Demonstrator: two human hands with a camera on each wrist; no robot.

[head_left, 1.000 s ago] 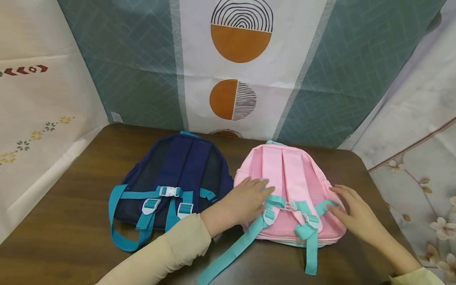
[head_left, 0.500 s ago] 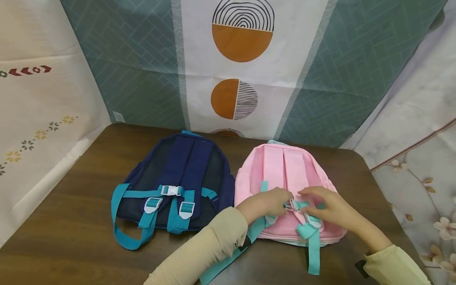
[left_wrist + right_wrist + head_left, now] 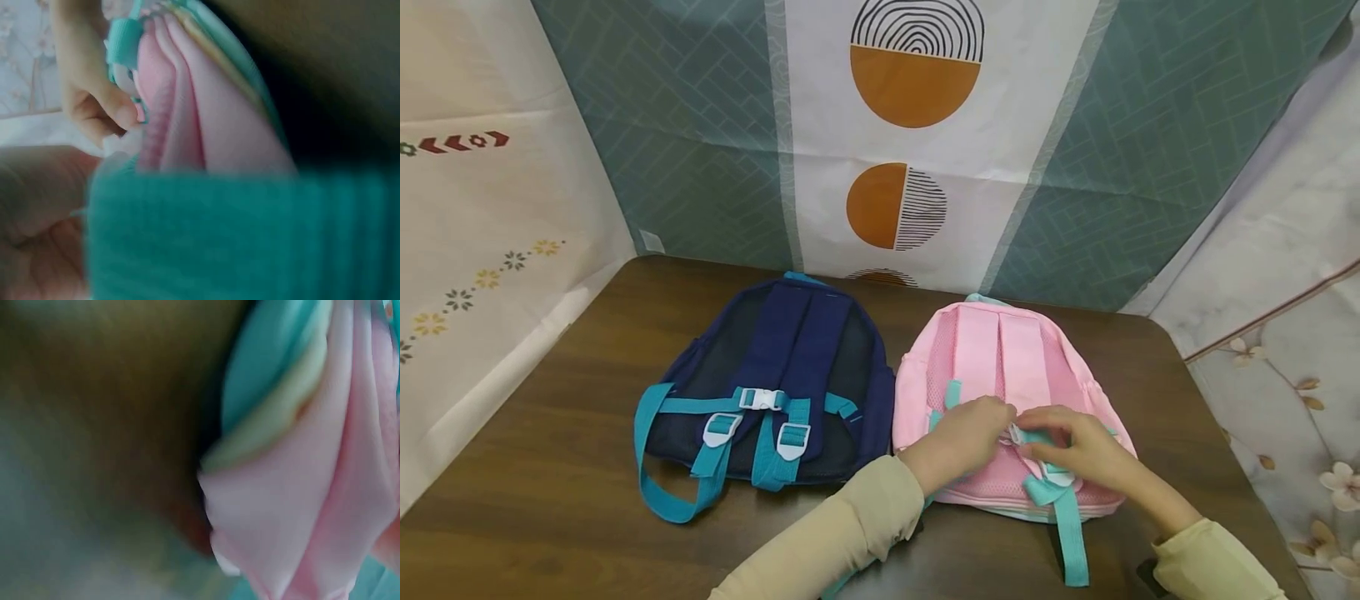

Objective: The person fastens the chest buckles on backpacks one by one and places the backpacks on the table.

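Note:
A pink backpack [image 3: 1067, 358] lies on the table with its shoulder straps up. Across its back, both hands meet at a pale plastic side-release buckle [image 3: 1015, 434] on turquoise webbing. My left hand [image 3: 970, 437] pinches the buckle's left side, its fingertips mostly hidden in the head view. From the right, my right hand [image 3: 1078, 443] pinches the buckle's other side between thumb and fingers. In the left wrist view the white buckle [image 3: 122, 145] sits between the two hands, with a blurred teal strap [image 3: 237, 237] in front. The right wrist view shows mostly pink fabric [image 3: 294, 487].
A navy backpack [image 3: 715, 333] lies to the left, touching the pink one, its white buckle [image 3: 760, 400] fastened. Its teal strap loop [image 3: 658, 500] spreads onto the brown table [image 3: 550, 467]. A loose turquoise strap end [image 3: 1071, 542] hangs off the pink backpack's front. Printed cloths [image 3: 715, 150] stand behind.
My left hand has moved right and down from the left shoulder strap to the buckle. My right hand has come in from the backpack's right edge, and both now hold the buckle.

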